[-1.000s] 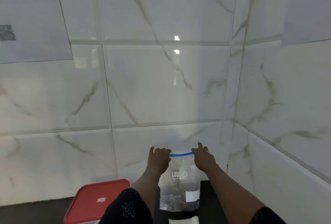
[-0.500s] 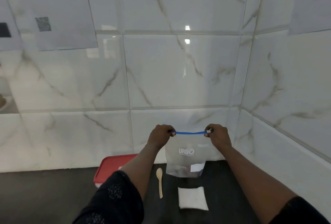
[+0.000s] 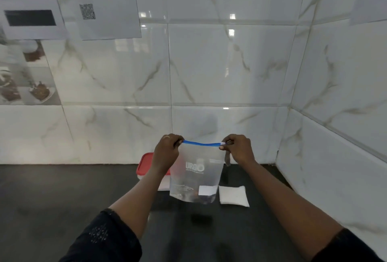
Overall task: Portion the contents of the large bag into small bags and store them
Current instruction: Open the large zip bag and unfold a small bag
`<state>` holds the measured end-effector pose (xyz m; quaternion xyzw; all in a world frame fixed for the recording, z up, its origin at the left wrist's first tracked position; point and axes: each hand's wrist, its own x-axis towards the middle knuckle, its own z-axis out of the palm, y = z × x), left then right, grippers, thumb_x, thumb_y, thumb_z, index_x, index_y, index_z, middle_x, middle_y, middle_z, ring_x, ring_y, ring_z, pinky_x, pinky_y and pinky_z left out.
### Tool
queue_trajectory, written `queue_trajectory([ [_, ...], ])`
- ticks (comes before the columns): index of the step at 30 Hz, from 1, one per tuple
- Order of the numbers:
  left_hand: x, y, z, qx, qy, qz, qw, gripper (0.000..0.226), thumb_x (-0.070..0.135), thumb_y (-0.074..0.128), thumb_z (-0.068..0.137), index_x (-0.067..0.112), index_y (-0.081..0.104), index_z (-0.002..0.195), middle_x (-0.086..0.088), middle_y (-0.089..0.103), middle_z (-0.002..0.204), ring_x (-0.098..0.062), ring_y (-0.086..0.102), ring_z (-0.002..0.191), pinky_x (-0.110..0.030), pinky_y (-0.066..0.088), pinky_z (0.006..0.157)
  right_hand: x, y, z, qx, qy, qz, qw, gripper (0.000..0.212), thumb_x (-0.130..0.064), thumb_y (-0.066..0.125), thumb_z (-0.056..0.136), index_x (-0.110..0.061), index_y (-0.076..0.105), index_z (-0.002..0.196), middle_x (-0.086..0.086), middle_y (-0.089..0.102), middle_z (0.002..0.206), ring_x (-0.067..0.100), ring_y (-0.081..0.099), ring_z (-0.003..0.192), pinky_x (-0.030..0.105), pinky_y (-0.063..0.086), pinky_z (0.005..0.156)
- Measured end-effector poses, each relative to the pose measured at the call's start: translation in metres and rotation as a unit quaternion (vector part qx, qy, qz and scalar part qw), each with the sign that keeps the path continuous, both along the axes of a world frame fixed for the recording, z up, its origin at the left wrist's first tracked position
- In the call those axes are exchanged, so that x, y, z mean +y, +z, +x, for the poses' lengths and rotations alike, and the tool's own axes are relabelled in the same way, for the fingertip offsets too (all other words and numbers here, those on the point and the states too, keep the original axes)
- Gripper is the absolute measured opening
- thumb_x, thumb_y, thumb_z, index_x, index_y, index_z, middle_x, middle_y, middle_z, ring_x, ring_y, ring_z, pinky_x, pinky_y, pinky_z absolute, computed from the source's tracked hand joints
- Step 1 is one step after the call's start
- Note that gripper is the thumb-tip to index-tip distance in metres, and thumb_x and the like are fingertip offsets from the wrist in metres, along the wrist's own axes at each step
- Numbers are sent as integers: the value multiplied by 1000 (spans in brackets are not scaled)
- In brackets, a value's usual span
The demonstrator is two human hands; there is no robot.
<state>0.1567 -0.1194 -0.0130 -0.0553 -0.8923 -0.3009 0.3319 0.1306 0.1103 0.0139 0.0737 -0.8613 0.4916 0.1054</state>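
Bag (image 3: 195, 176) is a clear plastic pouch with white lettering and a blue zip strip (image 3: 202, 143) along the top. It's held up by both top corners, hanging just in front of the red-lidded box (image 3: 144, 163) and overlapping the box's right edge from where I stand. The bottom looks clear of the dark counter (image 3: 62, 199), with a shadow under it. A few dark bits sit in the bottom, next to a white label; can't tell what they are.

Left hand (image 3: 167, 153): fingers curled tight, pinching the strip's left end. There's a ring on one finger. This hand and its wrist cover part of the box.

Right hand (image 3: 238, 149): thumb and forefinger pinch the strip's right end at a small white tab, other fingers curled in, one pointing down along the bag's edge.

The strip runs nearly straight between the hands, sagging slightly. Can't tell if it's sealed.

White flat packet (image 3: 233, 195) lies on the counter, well right of the box, just past the bag's lower corner.

Box sits against the marble-tile wall (image 3: 209, 69). Paper sheets (image 3: 109, 4) hang high on the wall, up and left of the box, one with a QR code.
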Motion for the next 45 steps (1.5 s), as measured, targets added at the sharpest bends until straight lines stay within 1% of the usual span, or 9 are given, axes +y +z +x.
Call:
queue_trajectory([
  [4,-23,-22,20,8,39,13,999,18,5,53,91,8,69,98,-5,65,96,-20,53,94,-22,37,74,-25,-22,14,-14,33,-17,999,17,11,64,81,-3,68,90,10,62,69,-9,56,42,5,43,47],
  [8,-35,-44,31,6,83,30,996,20,11,53,88,11,71,98,-4,60,101,-22,54,96,-31,44,83,-42,-40,26,-50,33,-55,997,15,7,63,84,-8,62,83,12,64,73,11,64,61,11,50,55],
  [11,-28,-46,34,43,62,-15,997,29,25,47,83,16,73,93,-2,66,95,-21,60,90,-39,44,87,-50,-45,28,-58,19,-82,995,25,5,57,88,-13,58,72,4,63,61,10,58,51,11,46,46],
  [16,5,-37,16,17,-17,-89,996,28,37,56,82,22,73,98,2,70,100,-18,62,99,-48,27,105,-60,-39,29,-50,29,-86,995,32,10,64,81,-16,61,62,3,63,59,4,57,45,11,46,46],
  [22,27,-32,2,-36,-53,-58,996,20,29,58,88,22,72,100,4,70,102,-12,54,110,-36,5,112,-64,-40,23,6,18,-20,1000,32,8,65,79,-17,59,60,6,62,67,14,59,63,23,51,57],
  [25,27,-35,-3,-5,-43,-96,994,13,17,62,86,20,75,89,1,71,88,-17,60,98,-39,9,111,-68,-45,17,10,-12,14,1000,40,2,67,80,-27,54,55,-5,59,63,14,58,67,31,50,64],
  [29,16,-31,-8,15,-26,-136,990,20,4,62,80,19,75,78,3,71,77,-16,63,84,-47,14,112,-77,-45,16,30,-31,57,997,25,-4,62,87,-19,57,68,-5,58,68,3,49,56,13,35,50],
  [35,-37,-33,-3,10,43,-165,985,17,6,67,77,21,75,77,4,70,74,-17,63,83,-47,17,108,-74,-46,8,1,-57,6,998,40,5,53,84,-25,48,59,-7,54,63,13,51,61,34,48,63],
  [45,-91,-23,19,7,128,-139,982,19,18,55,75,19,70,63,3,68,66,-20,64,75,-52,34,99,-77,-42,4,-5,-49,-23,999,41,11,47,82,-24,49,60,0,55,67,16,48,65,22,38,56],
])
